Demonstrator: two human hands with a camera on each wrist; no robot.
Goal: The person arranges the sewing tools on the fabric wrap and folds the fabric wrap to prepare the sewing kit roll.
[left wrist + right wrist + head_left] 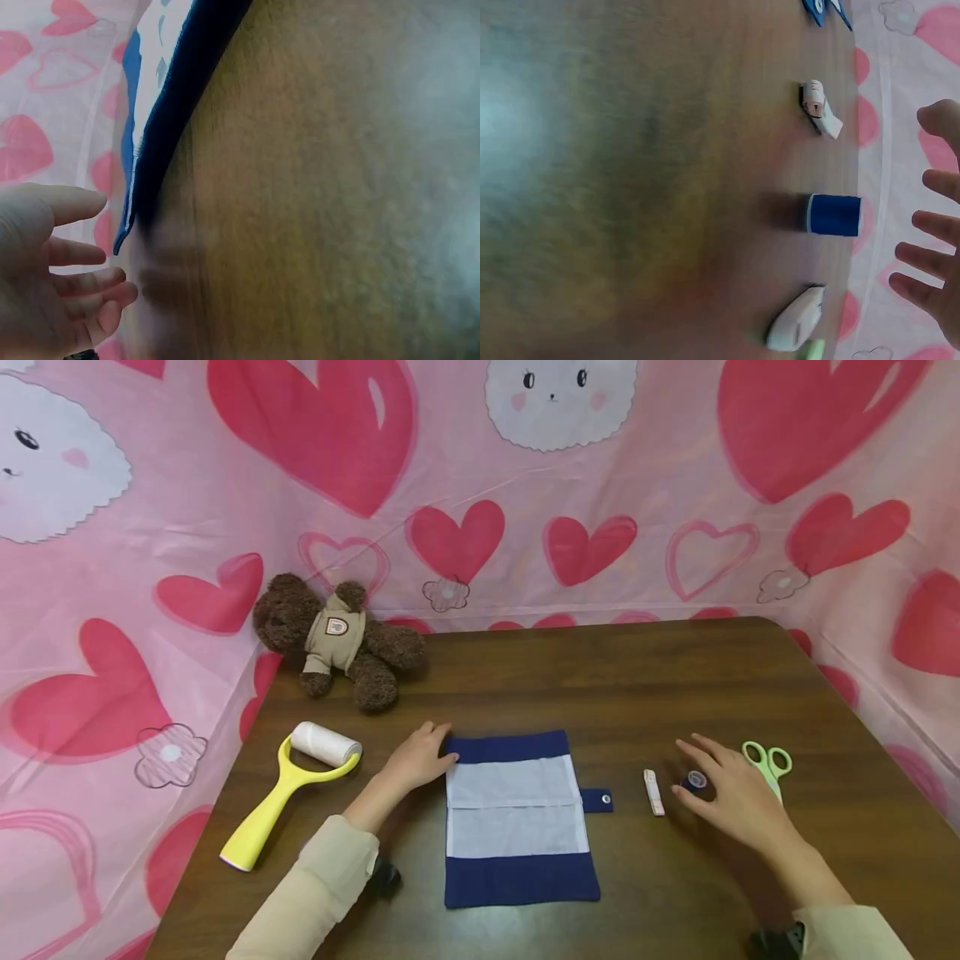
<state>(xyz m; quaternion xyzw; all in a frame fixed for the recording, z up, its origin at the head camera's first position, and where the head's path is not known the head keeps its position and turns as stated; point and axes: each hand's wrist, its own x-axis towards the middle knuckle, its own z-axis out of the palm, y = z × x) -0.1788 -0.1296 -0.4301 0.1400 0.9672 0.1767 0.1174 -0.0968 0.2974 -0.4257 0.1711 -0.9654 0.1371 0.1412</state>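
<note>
— Left feed, status?
— I have the left hand (416,762) at the far left corner of the navy-and-white cloth (519,827). Fingers loose, grasping nothing; contact, I cannot tell. Cloth spread out mid-table (540,681).
— Right?
— Right hand (738,793) holds nothing, 5 digits spread, just beside 1 navy spool (694,781). I log folded tape (654,792) left of it, green scissors (768,768) right.
</note>
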